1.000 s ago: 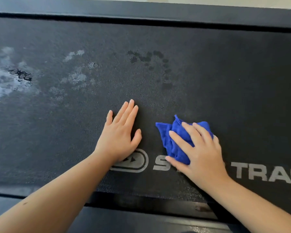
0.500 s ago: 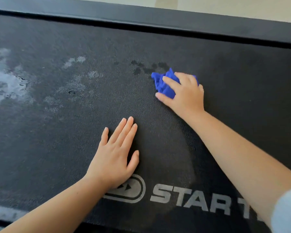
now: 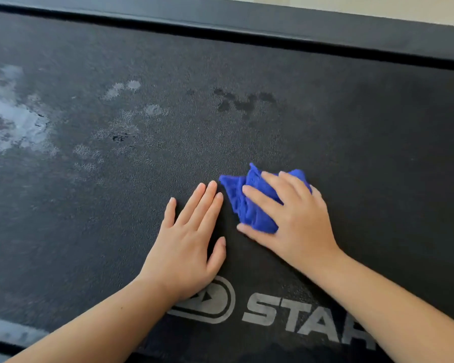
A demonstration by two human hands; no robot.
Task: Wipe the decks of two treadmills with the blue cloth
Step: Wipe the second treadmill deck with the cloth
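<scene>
Currently the treadmill deck (image 3: 364, 153) fills the view: a flat black belt with a fine, grainy, matte texture. A smooth, dark side rail (image 3: 247, 24) runs along its far edge, set apart from the belt by a narrow groove. Pale, glossy wet patches (image 3: 16, 121) lie on the left part of the belt, and a cluster of small dark spots (image 3: 244, 102) sits farther along, towards the rail. A grey oval logo (image 3: 218, 302) and the blocky grey letters (image 3: 299, 320) "STA" are printed near the front edge.

The blue cloth (image 3: 247, 205) is soft and fuzzy, bunched into a crumpled wad with folds and a pointed corner. It lies on the belt, near the middle, just beside the left hand.

The right hand (image 3: 296, 221) covers the cloth. Its fingers (image 3: 260, 197) are spread and slightly bent over the wad, and its thumb (image 3: 249, 230) lies against the near edge; the hand grips the cloth and presses it to the belt.

The left hand (image 3: 186, 244) rests palm down on the bare belt. Its fingers (image 3: 202, 203) are straight and close together, the thumb (image 3: 218, 252) is out to the side, and it holds nothing.
</scene>
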